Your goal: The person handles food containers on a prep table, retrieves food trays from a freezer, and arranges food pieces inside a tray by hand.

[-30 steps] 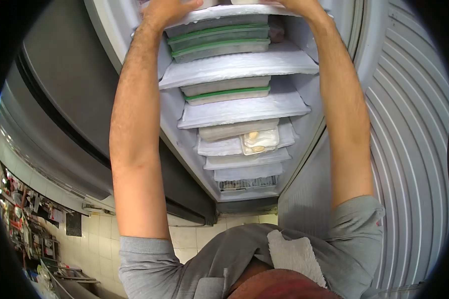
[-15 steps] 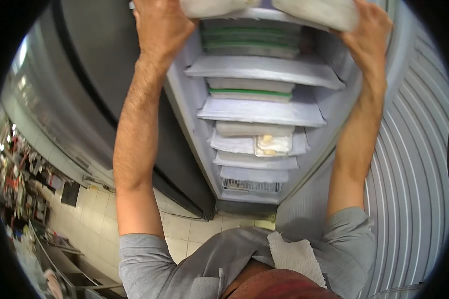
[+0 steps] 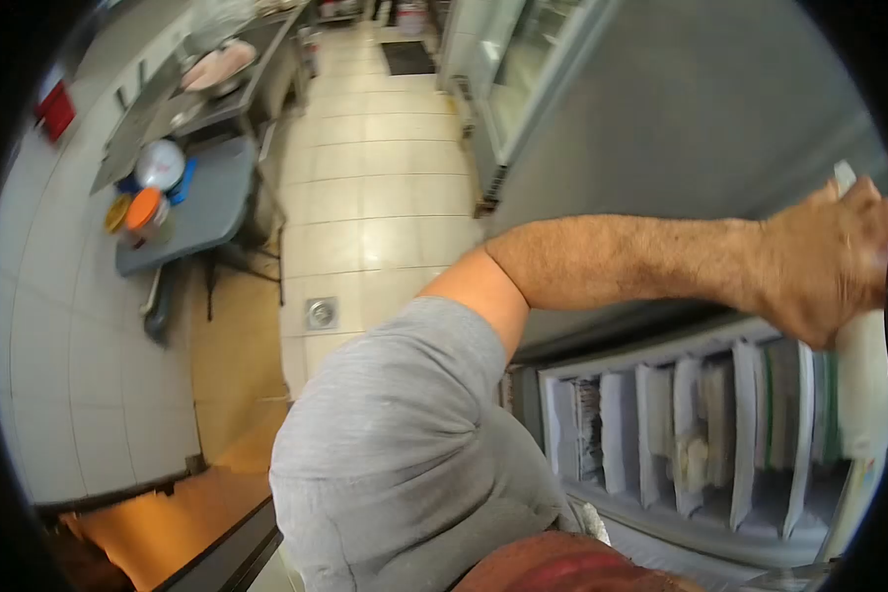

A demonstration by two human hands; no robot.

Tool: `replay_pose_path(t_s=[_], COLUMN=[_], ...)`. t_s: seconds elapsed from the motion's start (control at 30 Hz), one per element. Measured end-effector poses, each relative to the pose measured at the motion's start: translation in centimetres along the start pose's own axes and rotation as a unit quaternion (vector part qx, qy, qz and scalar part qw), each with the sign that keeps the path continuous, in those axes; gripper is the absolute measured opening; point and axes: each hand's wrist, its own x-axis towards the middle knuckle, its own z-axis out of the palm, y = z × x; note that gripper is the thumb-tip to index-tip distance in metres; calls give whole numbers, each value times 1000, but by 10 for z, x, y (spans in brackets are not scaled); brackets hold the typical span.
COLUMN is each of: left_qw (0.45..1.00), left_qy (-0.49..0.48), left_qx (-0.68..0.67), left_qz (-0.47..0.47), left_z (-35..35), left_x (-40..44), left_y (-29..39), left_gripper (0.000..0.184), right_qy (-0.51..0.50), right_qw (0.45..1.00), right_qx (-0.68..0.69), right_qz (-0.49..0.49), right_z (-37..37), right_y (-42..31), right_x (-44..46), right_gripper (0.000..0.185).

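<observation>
While a whitish block [image 3: 866, 395] is grasped by the left hand [image 3: 827, 261], the right hand's state cannot be told. Green-edged containers [image 3: 784, 414] are held on white freezer shelves [image 3: 746, 434] nearby.

- Pale square tiles cover the floor [image 3: 365, 158], with light gleaming on them.
- A drain [image 3: 321, 314] is set into it.
- A white tiled wall [image 3: 44, 365] runs along the left.
- Near it stands a grey table [image 3: 212, 212], just beside a metal counter [image 3: 274, 39].
- A dark mat [image 3: 407, 57] lies farther off, near a glass-fronted fridge [image 3: 533, 69].
</observation>
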Motion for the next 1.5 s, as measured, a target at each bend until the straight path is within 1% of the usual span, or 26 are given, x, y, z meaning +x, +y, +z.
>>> replay_pose_path(t_s=[0.03,0.07,0.13,0.2,0.3,0.37,0.43,0.5,0.53,0.57,0.6,0.63,0.7,0.73,0.8,0.83,0.9,0.97,1.03,1.1,1.13,1.2,1.23,1.3,1.43,1.5], left_qw=[997,997,996,996,986,967,928,888,884,849,809,800,739,728,628,618,543,511,480,428,417,365,355,387,349,354], left_qy=[-39,-43,-45,-69,-105,-163,-230,-250,-248,-268,-287,-286,-262,-258,-288,-283,-273,-249,-225,-244,-240,-231,-225,-180,-116,-66], left_qx=[-59,-45,-58,-29,5,98,212,311,323,384,444,458,540,554,640,651,714,739,763,797,801,785,787,791,787,781], left_qz=[-33,-34,-47,-56,-133,-168,-201,-230,-231,-244,-257,-261,-307,-311,-335,-338,-349,-361,-370,-349,-357,-444,-451,-438,-495,-511], left_z=[-28,-57,-115,-184,-283,-348,-406,-452,-473,-496,-518,-538,-579,-600,-641,-658,-694,-723,-750,-771,-781,-797,-804,-813,-824,-838], left_x=[-1,-3,-17,-34,-64,-82,-110,-132,-145,-157,-169,-182,-206,-220,-246,-259,-277,-297,-318,-345,-360,-388,-400,-415,-429,-430], left_y=[1,-1,-6,-6,-1,7,12,18,18,16,14,11,4,1,-6,-7,-12,-12,-11,3,13,34,43,55,68,65], left_gripper=[30,30,42,46,55,64,68,65,65,63,61,61,50,50,53,53,54,52,50,48,48,48,48,44,38,37], right_qy=[-21,-41,-87,-133,-189,-223,-252,-279,-287,-292,-297,-307,-309,-300,-286,-276,-241,-211,-189,-131,-133,-89,-91,-55,-43,-41], right_qw=[999,997,989,974,944,918,886,847,827,813,808,773,738,715,681,670,639,588,571,540,529,508,498,473,430,413], right_qx=[27,58,117,183,270,328,388,452,481,499,500,545,579,603,634,642,668,709,720,752,755,780,783,806,829,836], right_qz=[5,7,17,21,26,17,6,-21,-43,-66,-97,-107,-157,-189,-229,-252,-296,-328,-346,-356,-364,-355,-363,-352,-355,-359], right_z=[-4,-7,-10,-10,-2,7,23,50,64,75,77,95,132,148,176,188,207,221,232,237,236,233,231,223,203,189], right_y=[-22,-42,-75,-110,-151,-174,-196,-225,-250,-285,-333,-364,-428,-459,-524,-557,-622,-684,-745,-803,-830,-883,-910,-961,-1046,-1083], right_x=[-6,-9,-10,-12,-8,-2,3,6,11,22,44,48,57,64,78,85,107,129,145,154,157,164,164,163,155,152], right_gripper=[67,67,69,70,72,73,75,76,77,78,68,68,69,64,61,59,61,66,68,69,69,69,69,69,68,68])
